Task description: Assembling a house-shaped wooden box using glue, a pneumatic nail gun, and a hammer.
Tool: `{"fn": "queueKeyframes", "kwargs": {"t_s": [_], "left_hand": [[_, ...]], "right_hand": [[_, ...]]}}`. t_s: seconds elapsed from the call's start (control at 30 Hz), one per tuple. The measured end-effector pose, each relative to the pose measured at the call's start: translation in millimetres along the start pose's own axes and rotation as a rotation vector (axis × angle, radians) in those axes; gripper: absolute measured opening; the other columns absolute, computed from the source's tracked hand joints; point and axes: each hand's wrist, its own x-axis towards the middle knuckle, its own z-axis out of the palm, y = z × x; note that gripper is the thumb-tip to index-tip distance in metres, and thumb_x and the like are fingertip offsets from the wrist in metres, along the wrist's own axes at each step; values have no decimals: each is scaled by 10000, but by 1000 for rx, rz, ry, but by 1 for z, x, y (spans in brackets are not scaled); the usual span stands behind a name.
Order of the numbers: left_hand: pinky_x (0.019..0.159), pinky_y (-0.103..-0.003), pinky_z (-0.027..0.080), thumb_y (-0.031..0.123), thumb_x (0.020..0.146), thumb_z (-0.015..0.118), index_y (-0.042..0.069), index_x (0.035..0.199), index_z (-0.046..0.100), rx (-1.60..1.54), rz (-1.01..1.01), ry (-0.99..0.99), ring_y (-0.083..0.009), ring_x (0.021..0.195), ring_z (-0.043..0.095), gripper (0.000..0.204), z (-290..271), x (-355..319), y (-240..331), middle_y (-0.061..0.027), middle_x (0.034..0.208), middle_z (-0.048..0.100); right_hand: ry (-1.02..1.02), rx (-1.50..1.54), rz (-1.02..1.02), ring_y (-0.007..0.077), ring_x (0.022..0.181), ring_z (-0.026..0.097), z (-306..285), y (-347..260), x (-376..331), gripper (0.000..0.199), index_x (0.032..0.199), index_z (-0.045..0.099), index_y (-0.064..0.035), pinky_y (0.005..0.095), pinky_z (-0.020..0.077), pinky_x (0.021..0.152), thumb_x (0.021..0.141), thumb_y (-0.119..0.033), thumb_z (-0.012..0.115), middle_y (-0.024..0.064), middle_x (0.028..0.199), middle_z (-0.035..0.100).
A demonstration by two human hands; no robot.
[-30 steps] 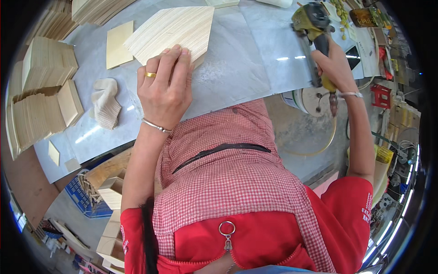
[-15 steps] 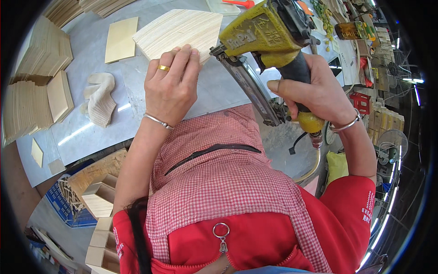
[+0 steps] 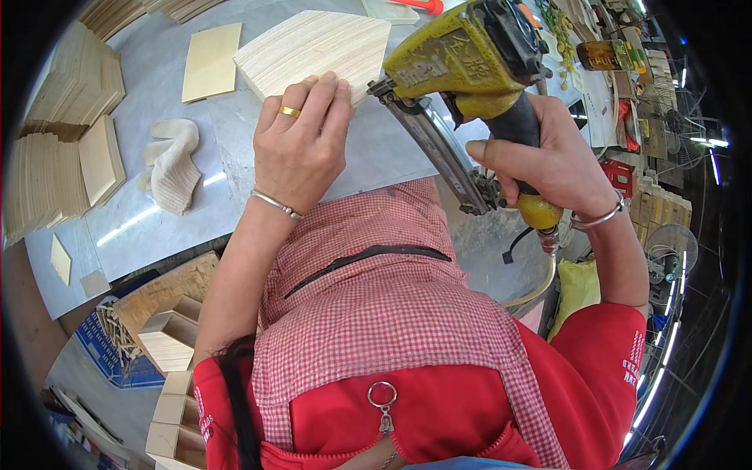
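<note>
My right hand [image 3: 552, 153] is wrapped round the black handle of a yellow and black nail gun [image 3: 458, 59]. The gun's nose touches or nearly touches the right edge of a pale wooden box [image 3: 317, 48] with angled corners; I cannot tell which. A narrow side wall shows along the box's lower left. My left hand [image 3: 301, 141], a gold ring on one finger, steadies the box, its fingers together over the near edge and the thumb hidden. An air hose [image 3: 540, 291] leaves the bottom of the gun's handle.
Stacks of thin wooden boards [image 3: 47, 184] line the left of the grey table [image 3: 223, 157]. A loose panel [image 3: 211, 63] and a white knitted glove [image 3: 174, 164] lie nearer. Assembled boxes [image 3: 168, 333] stand at lower left, beside a blue crate [image 3: 102, 345] of wood strips.
The wooden box, both my hands and the nail gun have shifted slightly to the right. My grip on each looks the same.
</note>
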Motion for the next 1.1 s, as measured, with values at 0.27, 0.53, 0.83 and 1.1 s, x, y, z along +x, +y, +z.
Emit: {"fn": "queueKeyframes", "kwargs": {"t_s": [0.27,0.53,0.83,1.1], "left_hand": [[781,-326,439,111,789,645,50,976,656,-275,-59,-94,-210,929,597,198,-23,3,-34,-45,1027,644],[871,-339,424,70,825,615,64,1025,662,-173,-83,-120,-232,1049,582,206,-34,0,-51,-45,1086,643],[872,-345,427,63,808,621,56,1015,661,-202,-97,-111,-229,1045,583,211,-32,-2,-51,-46,1060,643],[868,-341,432,63,808,619,54,1010,658,-193,-87,-105,-223,1044,584,206,-31,-4,-52,-45,1060,640]], "right_hand": [[2,-36,7,69,454,500,4,-1,0,233,860,567,40,240,390,422,768,-158,647,22,560,535],[-7,-15,73,69,473,499,20,-20,-12,334,984,593,55,232,393,442,760,-177,680,14,580,551],[-68,-52,15,61,445,512,33,-28,-5,242,928,615,33,219,402,422,760,-121,698,4,557,558],[-77,-65,84,80,570,489,34,-34,-6,321,888,595,66,263,418,512,738,-207,677,20,627,560]]}}
